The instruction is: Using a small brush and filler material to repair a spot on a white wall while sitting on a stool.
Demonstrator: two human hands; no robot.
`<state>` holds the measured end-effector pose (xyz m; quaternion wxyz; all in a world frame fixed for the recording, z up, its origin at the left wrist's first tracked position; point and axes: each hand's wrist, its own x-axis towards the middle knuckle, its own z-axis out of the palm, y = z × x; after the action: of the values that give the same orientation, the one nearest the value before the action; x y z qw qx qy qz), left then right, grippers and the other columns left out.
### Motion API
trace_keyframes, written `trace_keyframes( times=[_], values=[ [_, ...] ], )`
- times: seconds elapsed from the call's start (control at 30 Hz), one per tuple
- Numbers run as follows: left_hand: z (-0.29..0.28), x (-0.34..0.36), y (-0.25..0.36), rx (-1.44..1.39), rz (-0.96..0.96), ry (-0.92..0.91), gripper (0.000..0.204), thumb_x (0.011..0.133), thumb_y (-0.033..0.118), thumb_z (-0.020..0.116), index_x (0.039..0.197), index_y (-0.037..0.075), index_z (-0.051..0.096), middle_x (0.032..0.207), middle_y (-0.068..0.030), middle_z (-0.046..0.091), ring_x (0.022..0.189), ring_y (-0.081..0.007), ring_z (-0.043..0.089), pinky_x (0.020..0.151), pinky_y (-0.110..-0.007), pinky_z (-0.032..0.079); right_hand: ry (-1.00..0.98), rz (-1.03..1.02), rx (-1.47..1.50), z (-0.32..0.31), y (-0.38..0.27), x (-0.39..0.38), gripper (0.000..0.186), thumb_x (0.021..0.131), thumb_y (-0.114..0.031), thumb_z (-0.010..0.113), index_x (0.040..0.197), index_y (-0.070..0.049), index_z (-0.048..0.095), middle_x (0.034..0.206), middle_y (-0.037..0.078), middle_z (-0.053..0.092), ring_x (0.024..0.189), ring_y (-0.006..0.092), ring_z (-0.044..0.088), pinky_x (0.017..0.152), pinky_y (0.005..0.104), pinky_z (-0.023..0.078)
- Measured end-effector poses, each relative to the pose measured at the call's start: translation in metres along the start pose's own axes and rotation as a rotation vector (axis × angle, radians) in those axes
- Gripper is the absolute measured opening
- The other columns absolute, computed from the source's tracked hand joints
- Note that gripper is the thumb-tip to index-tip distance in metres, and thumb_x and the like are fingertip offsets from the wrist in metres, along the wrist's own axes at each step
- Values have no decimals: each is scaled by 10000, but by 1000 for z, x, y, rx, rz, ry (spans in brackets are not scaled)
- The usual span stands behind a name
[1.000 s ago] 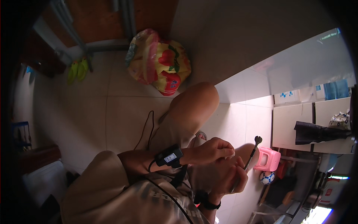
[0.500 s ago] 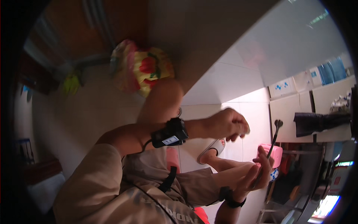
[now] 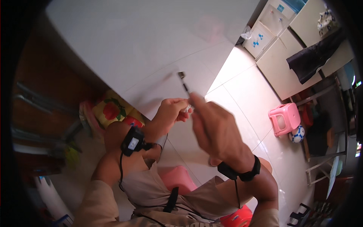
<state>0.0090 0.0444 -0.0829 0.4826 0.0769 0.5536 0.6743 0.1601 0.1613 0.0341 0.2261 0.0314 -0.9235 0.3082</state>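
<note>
My right hand [image 3: 219, 128] is closed round the handle of a slim dark tool [image 3: 184, 85] with a wider metallic head, much like a wrench. The tool points up and away, its head in front of a large glossy grey panel [image 3: 162, 41]. Just left of it, my left hand [image 3: 172, 113] is closed in a pinch on a small whitish piece [image 3: 188, 108], mostly covered by fingers. Both hands are close together at the fingertips; whether they touch is hard to tell. A black device [image 3: 133, 140] is strapped to my left wrist, and a black strap [image 3: 251, 172] circles my right.
A pink stool [image 3: 284, 119] stands on the tiled floor at the right, beside a blue-and-white ball [image 3: 297, 133]. Pale cabinets [image 3: 281, 64] with a dark cloth [image 3: 315, 60] are farther off. A yellow-and-red bag [image 3: 109, 109] lies left of my knee. I sit over something pink [image 3: 176, 179].
My right hand has swung up and left with the tool, to beside my left hand. My view has turned, so the grey panel now fills the upper middle.
</note>
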Motion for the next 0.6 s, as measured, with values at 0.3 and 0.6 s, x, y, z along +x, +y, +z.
trace_keyframes(
  times=[0.3, 0.6],
  values=[
    [8, -11, 0, 16, -1, 40, 264, 1016, 167, 596, 1153, -36, 693, 966, -34, 656, 856, -101, 603, 824, -314, 521, 126, -168, 18, 23, 31, 4, 571, 827, 65, 679, 1371, 118, 514, 907, 151, 724, 821, 338, 707, 642, 393, 575],
    [2, -4, -21, 129, 110, 57, 291, 1058, 194, 540, 1152, -36, 691, 970, -11, 670, 840, -73, 599, 766, -278, 514, 381, -258, -58, 38, 30, 6, 435, 863, 22, 678, 1270, 141, 580, 840, 145, 679, 685, 296, 669, 562, 391, 540]
  ],
)
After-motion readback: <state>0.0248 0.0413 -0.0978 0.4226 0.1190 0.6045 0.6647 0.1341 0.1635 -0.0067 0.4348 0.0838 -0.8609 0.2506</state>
